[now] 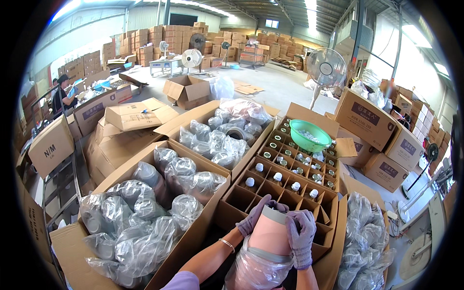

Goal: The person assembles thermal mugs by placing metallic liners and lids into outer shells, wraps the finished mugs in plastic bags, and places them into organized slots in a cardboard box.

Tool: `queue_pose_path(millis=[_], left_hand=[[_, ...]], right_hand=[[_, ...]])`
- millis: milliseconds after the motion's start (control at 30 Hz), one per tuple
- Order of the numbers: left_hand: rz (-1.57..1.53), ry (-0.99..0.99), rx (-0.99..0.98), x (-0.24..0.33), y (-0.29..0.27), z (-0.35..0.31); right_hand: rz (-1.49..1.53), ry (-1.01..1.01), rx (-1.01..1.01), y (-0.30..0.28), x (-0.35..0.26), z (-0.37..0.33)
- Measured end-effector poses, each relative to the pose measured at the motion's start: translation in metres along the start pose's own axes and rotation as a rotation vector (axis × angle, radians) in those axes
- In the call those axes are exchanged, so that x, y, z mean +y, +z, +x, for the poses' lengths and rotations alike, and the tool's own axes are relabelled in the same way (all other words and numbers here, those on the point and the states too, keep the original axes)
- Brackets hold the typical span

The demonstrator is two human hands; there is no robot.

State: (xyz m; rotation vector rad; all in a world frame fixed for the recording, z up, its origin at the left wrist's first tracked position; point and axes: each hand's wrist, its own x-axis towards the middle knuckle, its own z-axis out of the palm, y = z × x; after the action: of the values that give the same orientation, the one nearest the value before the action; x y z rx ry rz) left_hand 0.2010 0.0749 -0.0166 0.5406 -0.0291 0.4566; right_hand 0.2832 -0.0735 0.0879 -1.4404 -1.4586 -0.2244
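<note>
Indoors, left hand [257,215] and right hand [301,236] holding pink cylinder [270,236], divided carton [239,197] beyond, pale floor [285,92], stacked boxes [180,37].

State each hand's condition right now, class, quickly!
Left purple-grey fabric-gloved hand: holding the pink, grey-banded cylinder, upper left.
Right purple-grey fabric-gloved hand: holding its upper right.

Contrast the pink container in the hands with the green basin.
The pink container is tall and cylindrical; the green basin is wide and shallow. The left hand and right hand hold the container; the basin sits atop a divided carton. Both look round.
</note>
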Motion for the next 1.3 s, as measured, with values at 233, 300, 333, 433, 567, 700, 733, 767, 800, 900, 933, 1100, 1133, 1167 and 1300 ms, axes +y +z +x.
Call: queue_pose_path(millis=[233,300,333,433,567,700,733,767,800,900,933,1100,1133,1167,1300], left_hand=[[-0.024,-0.010,-0.081,0.001,0.004,0.001],[-0.012,0.029,-0.094,0.000,-0.001,0.001],[-0.017,0.021,-0.059,0.002,0.003,0.000],[0.082,0.046,0.017,0.009,0.012,-0.010],[0.861,0.181,0.297,0.022,0.058,-0.029],[0.912,0.224,0.299,0.024,0.055,-0.031],[0.896,0.207,0.301,0.024,0.057,-0.032],[0.880,0.189,0.302,0.024,0.059,-0.033],[0.864,0.171,0.303,0.023,0.059,-0.033],[0.730,0.214,0.316,0.015,0.057,-0.028],[0.694,0.203,0.316,0.015,0.058,-0.027],[0.371,0.129,0.259,0.015,0.050,-0.016],[0.306,0.064,0.192,0.013,0.041,-0.013],[0.241,0.002,0.123,0.011,0.030,-0.011],[0.362,0.013,0.113,0.012,0.038,-0.010]], right_hand=[[0.001,0.015,-0.008,-0.001,0.000,0.003],[0.005,0.002,-0.021,-0.001,0.000,0.004],[0.007,-0.001,-0.025,-0.001,0.002,0.002],[0.127,0.087,-0.111,-0.008,0.006,0.001],[0.537,0.135,-0.065,-0.011,0.060,-0.017],[0.609,0.158,-0.043,-0.006,0.061,-0.018],[0.599,0.163,-0.036,-0.005,0.059,-0.016],[0.589,0.168,-0.029,-0.005,0.057,-0.016],[0.586,0.169,-0.014,-0.004,0.058,-0.018],[0.584,0.174,0.018,-0.003,0.058,-0.021],[0.585,0.179,0.024,-0.003,0.056,-0.020],[0.626,0.170,0.036,-0.001,0.061,-0.020],[0.636,0.172,0.036,0.000,0.061,-0.019],[0.645,0.172,0.036,0.001,0.059,-0.019],[0.662,0.199,0.052,-0.004,0.059,-0.021]])
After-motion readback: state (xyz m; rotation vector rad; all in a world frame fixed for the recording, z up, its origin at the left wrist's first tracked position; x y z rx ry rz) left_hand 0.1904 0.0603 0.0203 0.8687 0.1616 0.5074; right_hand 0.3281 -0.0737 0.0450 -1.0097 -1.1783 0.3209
